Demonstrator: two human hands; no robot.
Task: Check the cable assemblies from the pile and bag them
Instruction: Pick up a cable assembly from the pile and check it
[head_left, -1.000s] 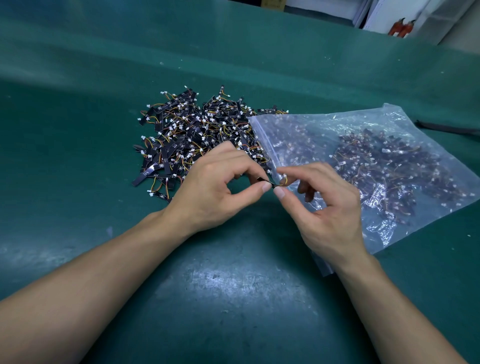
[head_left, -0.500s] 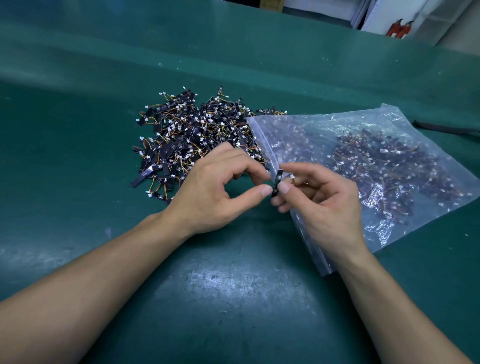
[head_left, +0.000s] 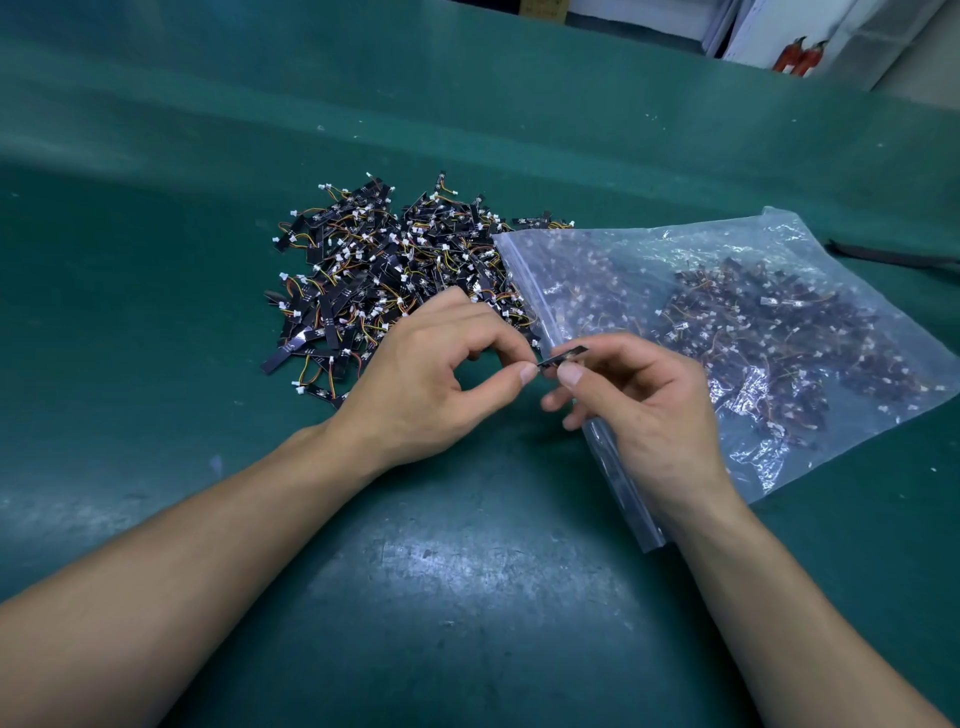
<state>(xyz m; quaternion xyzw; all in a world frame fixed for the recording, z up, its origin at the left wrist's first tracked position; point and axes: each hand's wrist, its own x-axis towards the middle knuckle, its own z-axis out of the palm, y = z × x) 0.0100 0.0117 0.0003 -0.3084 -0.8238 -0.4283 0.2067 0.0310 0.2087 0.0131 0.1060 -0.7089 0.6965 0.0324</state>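
Note:
A pile of cable assemblies (head_left: 384, 275), small black strips with orange and yellow wires and white plugs, lies on the green table (head_left: 467, 597). To its right lies a clear zip bag (head_left: 753, 332) holding several more. Between them, both hands pinch one cable assembly (head_left: 563, 356), a black strip. My left hand (head_left: 431, 384) holds its left end between thumb and forefinger. My right hand (head_left: 639, 405) pinches the strip from the right, just over the bag's open edge.
The green mat rises in a fold behind the pile. A dark strap or cable (head_left: 893, 254) lies at the right edge of the table. White panels and red objects (head_left: 800, 54) stand beyond the table's far edge.
The held assembly has been turned: a second ago its wires showed between the fingertips, now the black strip lies nearly flat, pointing right. My right hand has shifted slightly right and lower.

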